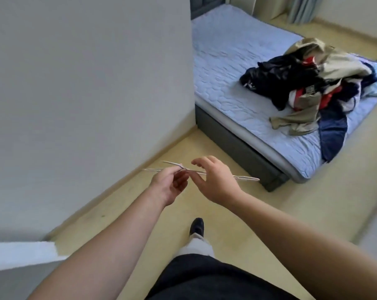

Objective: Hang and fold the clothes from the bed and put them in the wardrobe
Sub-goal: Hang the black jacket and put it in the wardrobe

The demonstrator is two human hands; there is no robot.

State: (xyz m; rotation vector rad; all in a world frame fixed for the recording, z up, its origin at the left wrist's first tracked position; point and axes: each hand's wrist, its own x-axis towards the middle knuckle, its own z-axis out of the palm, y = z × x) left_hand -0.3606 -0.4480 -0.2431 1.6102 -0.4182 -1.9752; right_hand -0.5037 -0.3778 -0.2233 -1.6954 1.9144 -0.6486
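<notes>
Hard to read: the wire hanger (246,177) is thin and pale against the floor. It could be one hanger or two stacked; you can't tell. Its middle is hidden behind your right hand (215,182), and only the hook end at centre-left and the tip at centre-right show.

Your left hand (169,187) pinches the hanger near the hook, fingers curled round the wire. Your right hand is spread loose over the wire, fingers relaxed. Contact with the wire is unclear.

The clothes pile (308,83) sits on the bed (226,61) at the right of the frame, well apart from both hands. It's a mix of dark, khaki, red and blue pieces, tangled, so no count. A blue piece hangs over the near edge of the mattress, and the far right of the pile is cut off by the frame.

A grey wall (86,94) fills the upper left and blocks the head end of the bed. One dark shoe (197,226) is at bottom centre, on the yellowish floor (313,202). A curtain (302,9) hangs at top right.
</notes>
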